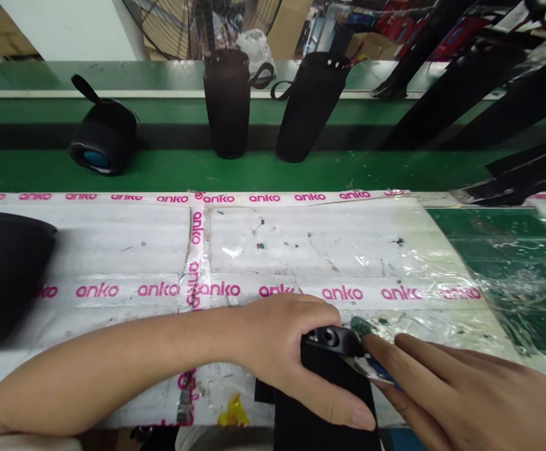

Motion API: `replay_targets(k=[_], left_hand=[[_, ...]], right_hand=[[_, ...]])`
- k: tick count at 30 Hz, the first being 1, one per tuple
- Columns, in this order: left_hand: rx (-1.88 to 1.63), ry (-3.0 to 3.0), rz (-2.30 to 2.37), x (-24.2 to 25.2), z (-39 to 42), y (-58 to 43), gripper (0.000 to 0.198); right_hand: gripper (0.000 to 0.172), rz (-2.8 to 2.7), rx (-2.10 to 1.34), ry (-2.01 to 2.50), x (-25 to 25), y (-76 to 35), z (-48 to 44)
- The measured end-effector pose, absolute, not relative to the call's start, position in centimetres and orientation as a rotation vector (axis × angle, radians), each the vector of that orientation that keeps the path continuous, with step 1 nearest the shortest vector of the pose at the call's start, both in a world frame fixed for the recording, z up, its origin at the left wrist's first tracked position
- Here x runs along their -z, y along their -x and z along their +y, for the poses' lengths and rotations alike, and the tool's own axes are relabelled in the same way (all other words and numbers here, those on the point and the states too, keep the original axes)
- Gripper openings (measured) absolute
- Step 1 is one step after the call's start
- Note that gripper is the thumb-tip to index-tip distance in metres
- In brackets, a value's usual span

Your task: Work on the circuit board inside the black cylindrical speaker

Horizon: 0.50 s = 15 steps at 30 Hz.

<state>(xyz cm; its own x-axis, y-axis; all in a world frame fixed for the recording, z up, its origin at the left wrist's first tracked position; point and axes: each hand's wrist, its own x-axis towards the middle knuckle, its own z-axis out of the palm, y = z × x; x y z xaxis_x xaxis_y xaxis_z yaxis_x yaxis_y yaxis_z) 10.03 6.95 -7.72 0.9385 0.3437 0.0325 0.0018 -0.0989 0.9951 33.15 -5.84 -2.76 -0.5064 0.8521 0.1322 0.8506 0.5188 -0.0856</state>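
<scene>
My left hand (291,351) is wrapped over the top of a black fabric-covered cylinder (322,401) at the near edge of the bench, thumb along its side. The cylinder's open end shows a black plastic end piece (331,338) with a round hole. My right hand (446,394) comes in from the right, fingers pressed together on a small part with blue and green bits (371,366) at that end piece; what it pinches is too small to name.
The bench (113,250) is covered in white foam taped with pink "anko" tape. A black shell (4,275) lies at the left. On the green conveyor (169,169) behind stand two upright black cylinders (228,103) (308,106) and one lying down (103,138). Black rails (465,88) cross the right.
</scene>
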Motion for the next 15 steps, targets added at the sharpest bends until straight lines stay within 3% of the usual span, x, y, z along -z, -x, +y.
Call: replay_targets(k=[15], left_hand=[[-0.267, -1.672, 0.333, 5.6, 6.7, -9.8, 0.051]], right_hand=[[0.058, -2.273, -0.374, 1.690, 3.8, -31.6, -8.7]])
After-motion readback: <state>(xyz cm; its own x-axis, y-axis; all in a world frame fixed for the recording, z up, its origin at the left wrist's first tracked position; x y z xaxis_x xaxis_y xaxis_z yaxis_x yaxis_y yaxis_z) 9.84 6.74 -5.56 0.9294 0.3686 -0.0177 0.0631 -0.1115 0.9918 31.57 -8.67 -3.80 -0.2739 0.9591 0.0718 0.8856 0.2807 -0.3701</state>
